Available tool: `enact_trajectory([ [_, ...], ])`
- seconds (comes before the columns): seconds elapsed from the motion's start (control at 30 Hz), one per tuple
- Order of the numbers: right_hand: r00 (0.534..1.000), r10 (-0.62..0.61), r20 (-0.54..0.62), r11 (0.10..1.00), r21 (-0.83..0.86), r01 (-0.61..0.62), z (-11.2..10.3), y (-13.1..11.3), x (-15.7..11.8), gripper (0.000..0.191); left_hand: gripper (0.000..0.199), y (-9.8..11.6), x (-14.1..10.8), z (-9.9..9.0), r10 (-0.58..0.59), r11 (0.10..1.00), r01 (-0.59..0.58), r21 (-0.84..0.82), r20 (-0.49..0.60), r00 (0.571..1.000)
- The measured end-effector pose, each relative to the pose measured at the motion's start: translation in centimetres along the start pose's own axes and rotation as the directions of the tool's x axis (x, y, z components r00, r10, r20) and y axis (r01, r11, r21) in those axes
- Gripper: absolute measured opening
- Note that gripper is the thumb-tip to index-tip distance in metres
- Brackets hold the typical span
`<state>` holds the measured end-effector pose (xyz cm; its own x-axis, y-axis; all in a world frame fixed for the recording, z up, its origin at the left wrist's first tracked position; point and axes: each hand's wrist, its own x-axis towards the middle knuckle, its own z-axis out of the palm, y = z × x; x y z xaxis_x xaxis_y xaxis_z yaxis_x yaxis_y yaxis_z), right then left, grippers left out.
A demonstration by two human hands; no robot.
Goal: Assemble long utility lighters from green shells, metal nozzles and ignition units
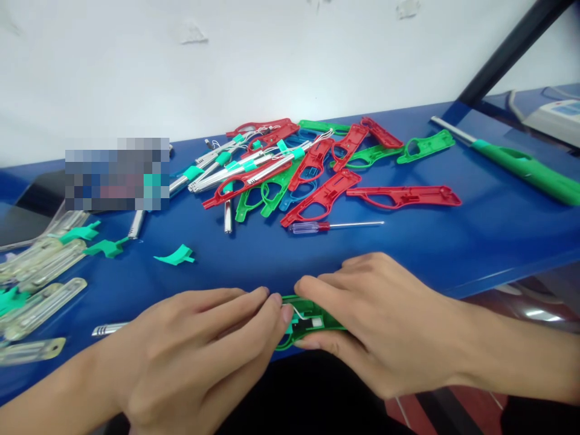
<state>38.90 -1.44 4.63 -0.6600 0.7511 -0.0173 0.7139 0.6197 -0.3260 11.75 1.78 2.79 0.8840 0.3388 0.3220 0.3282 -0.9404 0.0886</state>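
My right hand (385,326) grips the right part of an open green lighter casing (326,339) between thumb and fingers, at the front edge of the table. Inside the casing lie a thin white wire (295,310) and a small black and white part (316,322). My left hand (203,350) is closed at the casing's left end, fingertips pressed together beside the wire; it hides what lies under its fingers. Past its back sticks out the slotted end of a metal tube (109,329). Whether this tube joins the casing is hidden.
Behind my hands lie a pile of red casing halves (326,196), green casing halves (426,147), metal tubes with wires (212,175) and a screwdriver (335,227). A closed green lighter (525,166) is at right. Clear plastic pieces (49,302) and green scraps (176,255) lie left.
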Motion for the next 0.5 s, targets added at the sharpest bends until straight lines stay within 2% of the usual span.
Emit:
enact_trajectory([
  [0.17, 1.0, 0.009, -0.028, 0.999, 0.038, -0.008, -0.6, -0.2, -0.6, 0.011, 0.045, 0.3, 0.1, -0.1, 0.019, 1.0, -0.02, -0.001, -0.068, 0.998],
  [0.3, 1.0, 0.014, -0.013, 1.0, 0.006, -0.014, -0.9, -0.4, -0.7, 0.009, 0.045, 0.2, 0.1, 0.0, 0.002, 1.0, -0.003, -0.018, -0.047, 0.999],
  [0.5, 1.0, 0.008, 0.006, 0.996, -0.094, -0.008, -1.1, -0.7, -0.1, 0.013, 0.045, 0.2, 0.5, 0.0, 0.038, 0.999, -0.039, -0.034, -0.026, 0.999],
])
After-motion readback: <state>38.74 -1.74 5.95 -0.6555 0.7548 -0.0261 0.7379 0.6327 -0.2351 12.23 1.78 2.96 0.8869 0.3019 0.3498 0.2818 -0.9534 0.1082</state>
